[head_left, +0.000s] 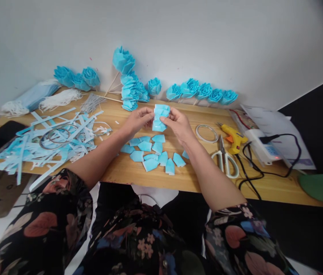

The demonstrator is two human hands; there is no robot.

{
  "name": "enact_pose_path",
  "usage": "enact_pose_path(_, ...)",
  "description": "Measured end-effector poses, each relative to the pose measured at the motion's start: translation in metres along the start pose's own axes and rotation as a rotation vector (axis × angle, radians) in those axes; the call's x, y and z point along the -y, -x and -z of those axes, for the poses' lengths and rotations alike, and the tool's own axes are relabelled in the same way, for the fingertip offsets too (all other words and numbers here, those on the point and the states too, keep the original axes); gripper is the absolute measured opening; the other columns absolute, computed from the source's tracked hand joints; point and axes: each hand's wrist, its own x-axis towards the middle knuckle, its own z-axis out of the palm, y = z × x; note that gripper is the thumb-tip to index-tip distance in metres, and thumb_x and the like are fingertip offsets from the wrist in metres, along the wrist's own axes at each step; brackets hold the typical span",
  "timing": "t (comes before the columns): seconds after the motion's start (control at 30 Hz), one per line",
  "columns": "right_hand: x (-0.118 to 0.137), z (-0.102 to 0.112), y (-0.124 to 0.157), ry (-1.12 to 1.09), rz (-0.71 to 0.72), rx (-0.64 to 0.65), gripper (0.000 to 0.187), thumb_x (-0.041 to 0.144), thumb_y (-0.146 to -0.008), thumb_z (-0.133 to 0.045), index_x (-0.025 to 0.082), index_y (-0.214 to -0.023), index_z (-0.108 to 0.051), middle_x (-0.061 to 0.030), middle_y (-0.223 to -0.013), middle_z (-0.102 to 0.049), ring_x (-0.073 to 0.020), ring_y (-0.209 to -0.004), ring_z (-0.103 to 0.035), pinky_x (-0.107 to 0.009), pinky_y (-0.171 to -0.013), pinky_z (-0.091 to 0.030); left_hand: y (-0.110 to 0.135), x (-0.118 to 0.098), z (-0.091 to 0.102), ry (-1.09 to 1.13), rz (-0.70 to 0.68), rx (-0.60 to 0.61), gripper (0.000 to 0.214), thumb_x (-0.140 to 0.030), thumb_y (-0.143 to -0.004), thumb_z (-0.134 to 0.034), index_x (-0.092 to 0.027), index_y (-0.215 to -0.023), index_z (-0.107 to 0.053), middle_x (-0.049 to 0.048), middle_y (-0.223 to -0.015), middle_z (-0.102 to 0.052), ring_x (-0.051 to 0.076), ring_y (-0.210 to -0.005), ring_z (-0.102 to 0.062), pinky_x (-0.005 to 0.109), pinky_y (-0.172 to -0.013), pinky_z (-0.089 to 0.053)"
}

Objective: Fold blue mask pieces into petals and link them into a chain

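Cluttered desk (138, 173): left hand (137, 120) and right hand (178, 124) pinch a blue petal stack (160, 116); slackening might scatter it.

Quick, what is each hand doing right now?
Left hand: closed on the blue folded piece, pinching its left edge.
Right hand: closed on the same piece, pinching its right edge.

On the bench (121, 170), cut pieces (152, 154) are spread at the middle, strips (49, 139) are piled to their left, scissors (222, 152) and a glue gun (234, 136) are laid to their right, and paper flowers (201, 91) are lined up behind, against the wall (178, 38).
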Motion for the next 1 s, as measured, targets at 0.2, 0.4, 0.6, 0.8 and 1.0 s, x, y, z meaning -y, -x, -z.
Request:
enact_pose_path(0.2, 0.0048, -0.003, 0.0035, -0.036, -0.059, 0.005, 0.036, 0.05, -0.076, -0.079, 0.021, -0.096, -0.072, 0.0006, -0.086, -0.072, -0.014, -0.079, -0.063, -0.029, -0.078, -0.055, 0.0003, -0.0006, -0.0005, -0.028, -0.034, -0.021, 0.02, -0.02, -0.085, -0.069, -0.015, -0.068, -0.06, -0.0022, -0.057, -0.059, 0.008, -0.054, -0.055, 0.021, -0.058, -0.045)
enact_pose_path(0.4, -0.0009, 0.0012, 0.0004, -0.004, -0.004, -0.012, 0.054, 0.047, -0.07, -0.084, 0.024, -0.117, -0.069, -0.0001, -0.093, -0.075, -0.0191, -0.087, -0.069, -0.034, -0.081, -0.059, 0.0034, -0.0001, -0.0011, -0.055, -0.046, 0.09, 0.025, -0.032, -0.086, -0.072, -0.015, -0.07, -0.062, -0.0009, -0.061, -0.06, 0.01, -0.056, -0.055, 0.023, -0.06, -0.044)
enact_pose_path(0.6, -0.0039, 0.0033, -0.0004, 0.05, 0.0, 0.016, 0.056, 0.045, -0.074, -0.082, 0.024, -0.124, -0.067, -0.0013, -0.096, -0.077, -0.0211, -0.089, -0.071, -0.038, -0.082, -0.061, 0.003, 0.003, 0.0003, -0.052, -0.06, 0.093, 0.033, -0.045, -0.078, -0.079, -0.016, -0.078, -0.063, -0.0013, -0.065, -0.062, 0.011, -0.059, -0.056, 0.025, -0.063, -0.046)
enact_pose_path(0.8, -0.0036, 0.0022, 0.0004, 0.033, -0.026, 0.007, 0.055, 0.043, -0.074, -0.08, 0.023, -0.124, -0.068, -0.0006, -0.091, -0.076, -0.0187, -0.081, -0.068, -0.036, -0.077, -0.059, 0.0023, 0.0019, -0.0001, -0.018, -0.062, 0.067, 0.029, -0.039, -0.075, -0.079, -0.016, -0.074, -0.064, -0.0016, -0.062, -0.062, 0.01, -0.057, -0.055, 0.024, -0.061, -0.046)
enact_pose_path(1.0, 0.0004, 0.0032, 0.0016, 0.028, -0.047, -0.002, 0.047, 0.043, -0.078, -0.077, 0.026, -0.121, -0.071, 0.0008, -0.088, -0.074, -0.0179, -0.081, -0.067, -0.035, -0.08, -0.058, 0.002, -0.0014, 0.0, -0.026, -0.028, -0.012, 0.021, -0.028, -0.079, -0.077, -0.016, -0.071, -0.062, -0.0016, -0.06, -0.061, 0.009, -0.056, -0.055, 0.022, -0.06, -0.046)
